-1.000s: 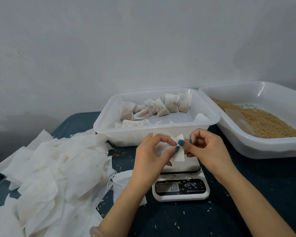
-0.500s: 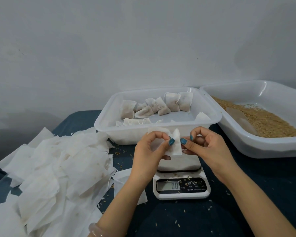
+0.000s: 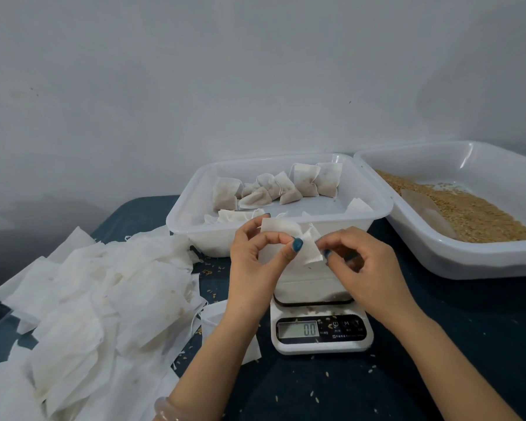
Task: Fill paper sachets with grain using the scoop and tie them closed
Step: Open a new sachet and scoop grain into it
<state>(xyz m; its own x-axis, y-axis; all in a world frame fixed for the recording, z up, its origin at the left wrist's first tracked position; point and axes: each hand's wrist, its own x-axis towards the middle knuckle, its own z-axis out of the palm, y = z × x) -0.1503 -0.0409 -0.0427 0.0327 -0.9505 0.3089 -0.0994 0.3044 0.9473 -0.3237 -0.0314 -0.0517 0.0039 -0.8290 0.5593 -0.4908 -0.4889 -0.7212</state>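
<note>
paper sachet point(image 3: 289, 238) half hidden by fingers point(image 3: 296, 244)

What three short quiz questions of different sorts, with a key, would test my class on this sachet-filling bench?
1. True or false: the scale display reads 0.0.
2. Multiple choice: the finished sachets lie in A) the grain tray, B) the middle white tray, C) the pile of empty papers.
3. Fill in: the left hand and right hand both pinch one empty ____ above the scale.

Key: 1 true. 2 B. 3 paper sachet; the grain tray sits to the right and the pile of empty papers to the left.
</note>
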